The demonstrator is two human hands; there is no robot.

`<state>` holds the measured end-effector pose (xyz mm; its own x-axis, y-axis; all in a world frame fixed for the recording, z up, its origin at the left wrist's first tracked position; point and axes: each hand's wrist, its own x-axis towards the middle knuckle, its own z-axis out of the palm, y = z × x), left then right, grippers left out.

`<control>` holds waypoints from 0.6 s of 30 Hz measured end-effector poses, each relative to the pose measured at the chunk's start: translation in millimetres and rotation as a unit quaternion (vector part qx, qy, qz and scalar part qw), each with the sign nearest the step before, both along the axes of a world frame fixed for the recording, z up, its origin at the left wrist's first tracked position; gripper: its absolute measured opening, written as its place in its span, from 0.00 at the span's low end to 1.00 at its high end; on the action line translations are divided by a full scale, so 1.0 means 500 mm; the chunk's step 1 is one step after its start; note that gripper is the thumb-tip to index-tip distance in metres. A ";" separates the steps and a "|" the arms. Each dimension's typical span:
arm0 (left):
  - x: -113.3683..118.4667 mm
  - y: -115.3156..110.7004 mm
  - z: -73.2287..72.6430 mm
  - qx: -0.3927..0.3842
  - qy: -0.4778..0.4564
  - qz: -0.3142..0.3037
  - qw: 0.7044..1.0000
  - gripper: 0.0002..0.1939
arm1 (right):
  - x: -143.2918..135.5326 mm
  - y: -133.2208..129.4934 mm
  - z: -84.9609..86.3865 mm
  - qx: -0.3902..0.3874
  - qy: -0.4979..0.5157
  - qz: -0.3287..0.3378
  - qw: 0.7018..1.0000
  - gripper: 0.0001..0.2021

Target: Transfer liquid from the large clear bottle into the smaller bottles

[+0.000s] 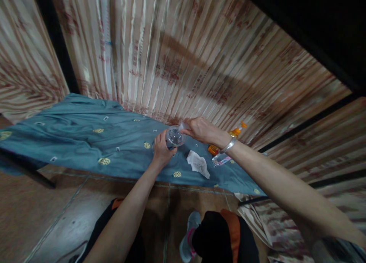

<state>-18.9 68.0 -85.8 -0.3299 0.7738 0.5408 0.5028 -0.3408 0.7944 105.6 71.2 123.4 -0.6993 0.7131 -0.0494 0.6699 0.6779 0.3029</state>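
Note:
My left hand (162,150) is wrapped round the side of a clear, round plastic container (175,137) on the blue cloth. At the container's right rim, my right hand (200,128) pinches a small whitish wad (183,127) that looks like tissue. The wad touches or nearly touches the rim; I cannot tell which. A crumpled white tissue (198,163) lies on the cloth, to the right of the container and below my right hand. Beyond my right wrist, an orange pump bottle (236,132) is partly hidden by the arm.
The blue patterned cloth (74,137) covers a narrow table with a dark metal leg (37,175). A clear item with pink and blue print (221,160) lies by the pump bottle. A striped curtain (171,64) hangs behind, with black frame bars (57,41) around it.

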 end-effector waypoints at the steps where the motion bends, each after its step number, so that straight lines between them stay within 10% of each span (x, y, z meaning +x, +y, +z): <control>1: -0.001 0.000 0.000 -0.001 0.000 0.000 1.000 0.42 | 0.000 0.001 -0.002 0.002 0.003 -0.007 1.000 0.18; 18: -0.003 -0.002 0.006 -0.009 0.001 -0.005 1.000 0.41 | 0.007 -0.001 0.002 -0.027 0.038 0.045 0.998 0.17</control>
